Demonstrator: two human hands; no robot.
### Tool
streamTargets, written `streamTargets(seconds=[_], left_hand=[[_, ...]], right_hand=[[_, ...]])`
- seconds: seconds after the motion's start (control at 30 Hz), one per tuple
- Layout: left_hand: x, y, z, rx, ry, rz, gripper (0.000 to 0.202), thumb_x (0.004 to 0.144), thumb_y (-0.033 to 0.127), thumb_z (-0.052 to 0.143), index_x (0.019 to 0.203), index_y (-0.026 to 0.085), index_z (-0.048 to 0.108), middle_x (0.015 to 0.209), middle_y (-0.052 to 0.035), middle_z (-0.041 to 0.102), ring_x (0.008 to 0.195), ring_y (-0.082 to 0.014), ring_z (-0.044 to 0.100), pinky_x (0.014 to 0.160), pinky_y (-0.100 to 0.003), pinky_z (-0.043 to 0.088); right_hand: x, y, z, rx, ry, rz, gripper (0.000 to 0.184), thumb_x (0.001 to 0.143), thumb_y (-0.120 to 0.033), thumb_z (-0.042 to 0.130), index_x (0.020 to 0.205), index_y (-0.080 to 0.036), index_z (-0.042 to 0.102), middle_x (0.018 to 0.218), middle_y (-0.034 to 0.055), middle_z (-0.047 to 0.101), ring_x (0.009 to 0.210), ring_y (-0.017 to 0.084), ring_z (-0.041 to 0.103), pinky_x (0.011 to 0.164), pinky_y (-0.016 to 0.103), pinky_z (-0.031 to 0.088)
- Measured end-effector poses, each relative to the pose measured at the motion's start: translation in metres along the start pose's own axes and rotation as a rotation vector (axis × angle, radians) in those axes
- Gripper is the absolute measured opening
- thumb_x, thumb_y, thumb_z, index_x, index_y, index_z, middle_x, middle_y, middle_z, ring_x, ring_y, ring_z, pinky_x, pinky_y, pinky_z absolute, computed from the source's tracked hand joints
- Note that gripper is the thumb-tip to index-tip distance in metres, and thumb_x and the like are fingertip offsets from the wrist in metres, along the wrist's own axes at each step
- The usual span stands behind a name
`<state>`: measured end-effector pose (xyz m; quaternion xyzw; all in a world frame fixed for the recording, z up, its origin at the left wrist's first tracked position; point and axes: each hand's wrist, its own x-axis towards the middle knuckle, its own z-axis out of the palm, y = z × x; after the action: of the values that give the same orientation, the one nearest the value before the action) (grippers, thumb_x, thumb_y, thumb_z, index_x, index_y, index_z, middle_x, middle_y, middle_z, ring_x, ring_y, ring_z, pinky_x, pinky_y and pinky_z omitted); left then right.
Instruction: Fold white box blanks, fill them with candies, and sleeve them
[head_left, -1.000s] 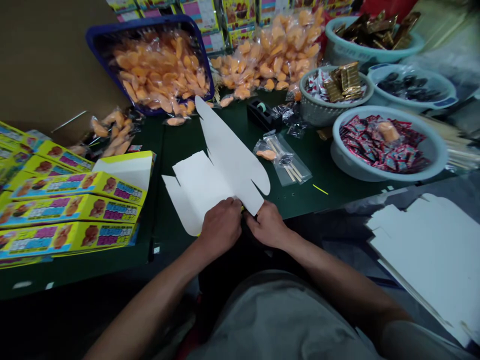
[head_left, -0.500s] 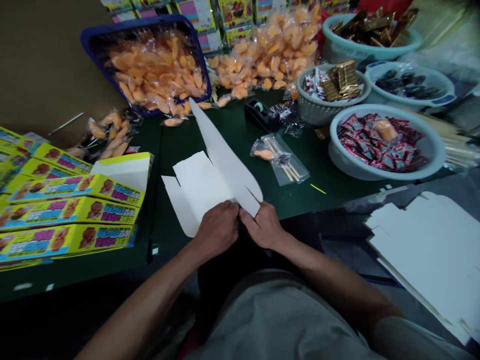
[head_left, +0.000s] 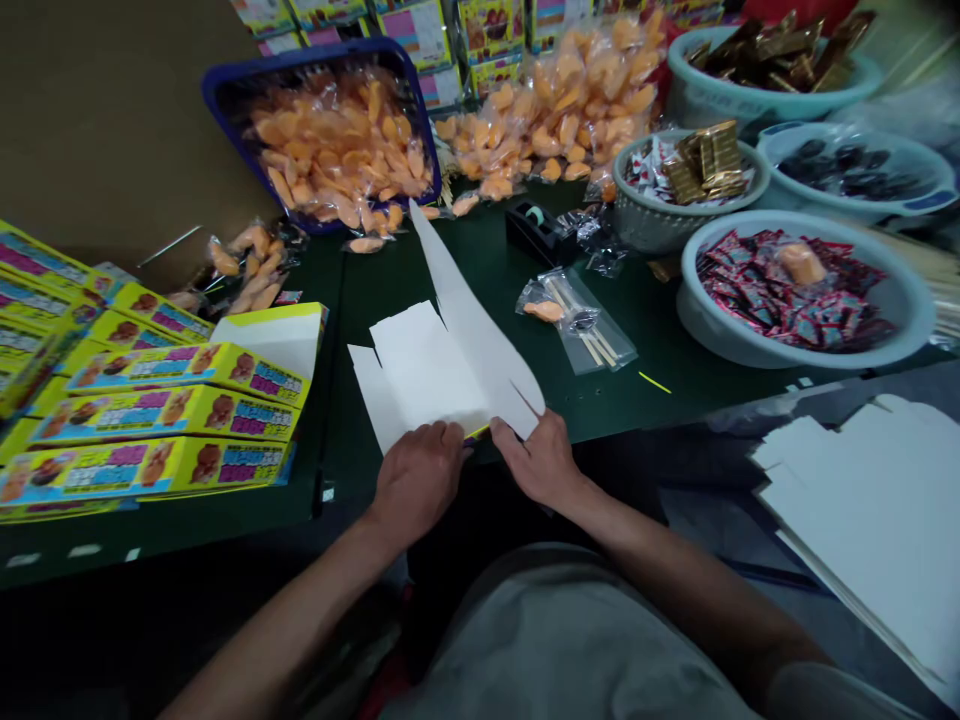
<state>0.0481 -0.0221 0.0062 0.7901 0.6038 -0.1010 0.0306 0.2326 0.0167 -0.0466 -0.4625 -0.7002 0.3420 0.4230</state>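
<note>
A half-folded cardboard box (head_left: pixel 427 365) lies in front of me at the table's near edge, white inside uppermost. One long panel stands up on its right side. My left hand (head_left: pixel 421 470) is closed on the box's near edge, knuckles up. At the near right corner, my right hand (head_left: pixel 538 455) grips the cardboard with the thumb on the inner side. A sliver of yellow print shows between the two hands. Beyond the box lies a clear bag (head_left: pixel 589 320) with wooden sticks, beside a small wrapped orange piece (head_left: pixel 544 311).
Yellow printed boxes (head_left: pixel 180 415) are stacked at left. A blue basket (head_left: pixel 431 130) of wrapped orange pieces stands behind, with a black tape dispenser (head_left: pixel 536 238) nearer. Bowls of packets, including a pale blue bowl (head_left: pixel 720 335), line the right. Flat white cardboard (head_left: pixel 877 500) lies at lower right.
My left hand has shifted slightly left along the near edge, opening a gap between the hands where yellow print shows. The whole view has swung a little, moving the surroundings rightward.
</note>
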Motion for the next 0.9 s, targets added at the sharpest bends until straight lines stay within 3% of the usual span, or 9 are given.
streamTargets(seconds=[0.1,0.27,0.43,0.57,0.73,0.83,0.9], left_hand=[[-0.008,-0.004,0.009,0.044,-0.015,-0.051,0.031,0.112,0.037,0.040,0.110,0.017,0.063,0.095,-0.0126,0.069,0.091,-0.0297,0.070,0.075,-0.040,0.051],[-0.007,-0.007,0.008,0.015,-0.039,-0.002,0.025,0.111,0.034,0.043,0.115,0.017,0.061,0.098,-0.0119,0.069,0.094,-0.0293,0.070,0.072,-0.038,0.051],[-0.010,-0.011,0.001,-0.013,-0.058,0.111,0.023,0.105,0.015,0.043,0.122,0.018,0.057,0.109,-0.0112,0.067,0.098,-0.0269,0.067,0.074,-0.038,0.051],[-0.011,-0.013,0.005,-0.033,-0.075,0.122,0.028,0.103,0.010,0.041,0.125,0.019,0.056,0.110,-0.0108,0.067,0.096,-0.0264,0.066,0.074,-0.038,0.051],[-0.012,-0.012,0.006,-0.050,-0.056,0.126,0.031,0.099,0.006,0.043,0.124,0.018,0.057,0.110,-0.0106,0.067,0.096,-0.0271,0.067,0.077,-0.040,0.054],[-0.020,-0.005,0.002,-0.051,-0.046,0.133,0.035,0.094,0.002,0.046,0.122,0.018,0.058,0.111,-0.0100,0.069,0.097,-0.0271,0.067,0.075,-0.039,0.055],[-0.032,0.002,-0.001,-0.065,-0.033,0.135,0.031,0.098,0.010,0.052,0.127,0.018,0.058,0.114,-0.0105,0.069,0.100,-0.0279,0.068,0.078,-0.041,0.057]], right_hand=[[-0.001,0.002,0.000,0.010,-0.009,0.030,0.020,0.102,-0.027,0.059,0.106,-0.021,0.078,0.101,0.0080,0.076,0.100,0.022,0.072,0.099,0.036,0.057],[-0.002,0.001,-0.002,-0.011,-0.019,0.046,0.021,0.104,-0.032,0.057,0.102,-0.021,0.076,0.098,0.0083,0.075,0.097,0.023,0.072,0.097,0.039,0.058],[-0.004,0.001,0.001,-0.001,0.014,0.061,0.023,0.101,-0.044,0.067,0.097,-0.022,0.073,0.096,0.0079,0.075,0.090,0.023,0.070,0.096,0.042,0.059],[-0.005,0.001,0.003,0.029,0.048,0.084,0.022,0.100,-0.043,0.070,0.095,-0.022,0.072,0.093,0.0070,0.074,0.094,0.024,0.070,0.099,0.043,0.059],[-0.003,0.000,0.003,-0.007,0.012,0.027,0.024,0.103,-0.041,0.064,0.090,-0.023,0.071,0.088,0.0057,0.070,0.083,0.022,0.066,0.089,0.041,0.060],[-0.010,0.000,-0.004,-0.001,-0.021,0.010,0.018,0.102,-0.040,0.065,0.096,-0.024,0.071,0.092,0.0057,0.071,0.082,0.022,0.067,0.088,0.040,0.061],[-0.019,0.002,-0.017,-0.021,-0.105,-0.030,0.012,0.098,-0.035,0.069,0.102,-0.025,0.072,0.098,0.0060,0.073,0.086,0.023,0.070,0.088,0.041,0.063]])
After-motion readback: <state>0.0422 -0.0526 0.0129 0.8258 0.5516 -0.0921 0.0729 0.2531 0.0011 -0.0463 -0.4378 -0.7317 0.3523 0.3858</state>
